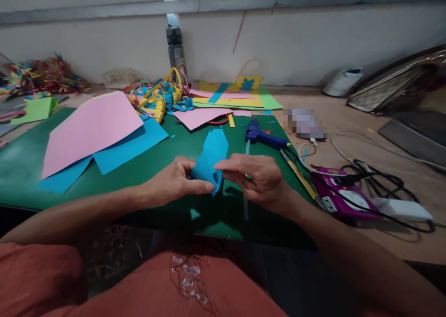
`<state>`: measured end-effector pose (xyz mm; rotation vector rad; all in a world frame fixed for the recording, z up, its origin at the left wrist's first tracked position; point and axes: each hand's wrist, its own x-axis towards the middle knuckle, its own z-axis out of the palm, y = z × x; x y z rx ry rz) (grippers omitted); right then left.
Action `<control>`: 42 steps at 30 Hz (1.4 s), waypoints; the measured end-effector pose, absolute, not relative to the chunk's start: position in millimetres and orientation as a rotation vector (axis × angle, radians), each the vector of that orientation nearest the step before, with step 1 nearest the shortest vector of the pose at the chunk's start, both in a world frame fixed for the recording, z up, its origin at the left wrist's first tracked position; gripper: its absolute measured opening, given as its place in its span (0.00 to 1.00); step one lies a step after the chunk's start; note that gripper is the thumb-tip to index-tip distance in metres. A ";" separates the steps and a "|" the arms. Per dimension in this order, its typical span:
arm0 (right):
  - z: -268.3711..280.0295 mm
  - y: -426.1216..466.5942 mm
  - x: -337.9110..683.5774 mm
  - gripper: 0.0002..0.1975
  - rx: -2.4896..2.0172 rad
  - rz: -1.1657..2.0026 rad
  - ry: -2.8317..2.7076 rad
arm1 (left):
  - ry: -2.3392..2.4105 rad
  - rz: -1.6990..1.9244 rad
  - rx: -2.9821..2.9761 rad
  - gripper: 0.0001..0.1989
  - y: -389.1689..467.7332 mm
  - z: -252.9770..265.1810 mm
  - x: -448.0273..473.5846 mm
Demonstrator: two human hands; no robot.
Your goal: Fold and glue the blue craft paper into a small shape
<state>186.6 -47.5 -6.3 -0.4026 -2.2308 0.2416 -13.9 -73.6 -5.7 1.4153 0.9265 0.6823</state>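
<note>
Between my two hands, above the green mat (139,194), is a folded piece of blue paper (212,150). My left hand (177,177) grips its lower left side, thumb across the front. Thumb and fingers of my right hand (258,175) pinch its lower right edge, where the paper bends inward. Just beyond my right hand lies a blue glue gun (263,135) with a clear glue stick (246,210) running near it, partly hidden behind that hand. A pink sheet (94,126) rests over larger blue sheets (132,147) to the left.
Small yellow and blue paper baskets (162,96) sit at the back, beside stacked coloured sheets (230,96). Red-handled scissors (220,120) lie partly under pink paper. At right are a utility knife (299,175), a purple power strip (343,194) and tangled cables (386,182).
</note>
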 end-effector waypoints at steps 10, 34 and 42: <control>5.0 -39.6 179.2 0.06 -0.366 0.211 -2.303 | 0.992 0.736 1.422 0.11 -74.6 -1.6 -13.0; 0.1 -40.9 180.8 0.03 -0.397 0.198 -2.288 | 0.971 0.649 1.372 0.13 -73.9 -7.8 -15.8; 4.7 -42.2 179.6 0.05 -0.376 0.126 -2.304 | 0.982 0.624 1.317 0.12 -74.9 -7.0 -15.3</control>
